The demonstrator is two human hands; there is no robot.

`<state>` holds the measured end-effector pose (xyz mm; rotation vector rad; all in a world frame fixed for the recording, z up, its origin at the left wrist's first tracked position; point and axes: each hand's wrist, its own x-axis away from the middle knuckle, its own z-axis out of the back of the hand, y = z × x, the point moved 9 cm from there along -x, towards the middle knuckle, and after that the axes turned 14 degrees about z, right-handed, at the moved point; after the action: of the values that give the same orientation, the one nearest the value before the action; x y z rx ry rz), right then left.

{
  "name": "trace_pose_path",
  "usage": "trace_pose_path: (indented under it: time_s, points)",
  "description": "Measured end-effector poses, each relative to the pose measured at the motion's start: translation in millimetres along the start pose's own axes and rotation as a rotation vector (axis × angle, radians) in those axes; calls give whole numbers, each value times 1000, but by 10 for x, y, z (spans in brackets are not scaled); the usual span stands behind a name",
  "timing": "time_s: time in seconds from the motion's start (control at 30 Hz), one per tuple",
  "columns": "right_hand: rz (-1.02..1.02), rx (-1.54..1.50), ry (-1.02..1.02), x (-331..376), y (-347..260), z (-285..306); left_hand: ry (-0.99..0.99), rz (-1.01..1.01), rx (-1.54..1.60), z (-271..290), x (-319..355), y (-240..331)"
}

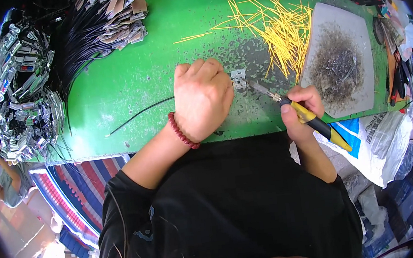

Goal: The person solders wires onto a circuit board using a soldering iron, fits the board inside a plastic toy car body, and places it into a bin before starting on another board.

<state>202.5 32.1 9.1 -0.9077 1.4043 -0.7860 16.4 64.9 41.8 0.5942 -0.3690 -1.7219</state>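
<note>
My left hand (202,98) rests knuckles-up on the green table (136,71), its fingertips pressing down a small silver circuit piece (238,78). A red bead bracelet circles that wrist. My right hand (302,108) grips a soldering iron (310,117) with a black and yellow handle. The iron's metal tip points up-left, ending just right of the silver piece. A thin black wire (140,113) runs left from under my left hand across the table.
Loose yellow wire pieces (276,27) lie scattered at the back right. A grey scorched pad (341,59) sits right. Brown-tagged black wires (116,18) and a heap of silver parts (23,87) are at the left. Another person (3,186) is at far left.
</note>
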Motion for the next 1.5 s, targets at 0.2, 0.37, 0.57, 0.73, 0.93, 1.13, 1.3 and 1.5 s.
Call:
trace_pose_path:
  time_s: [0.2,0.37,0.57,0.73,0.93,1.13,1.3,1.5]
  points:
    - [-31,66,-44,-146,-48,-38,-22,7,-41,34,-2,13]
    - [-1,94,-91,-175,-75,-9,22,37,41,233,-229,-253]
    - [-42,27,-43,-89,-9,32,76,56,-203,316,-583,-593]
    - [-61,-2,23,-42,45,85,93,-26,-228,296,-646,-664]
    - [-52,28,14,-43,26,59,53,-101,-202,264,-641,-599]
    - [-44,49,39,-26,18,71,57,-113,-145,269,-651,-630]
    - [-47,44,46,-16,19,86,56,-177,-261,178,-612,-608]
    - [-37,64,40,-10,46,105,82,-21,-158,354,-630,-666]
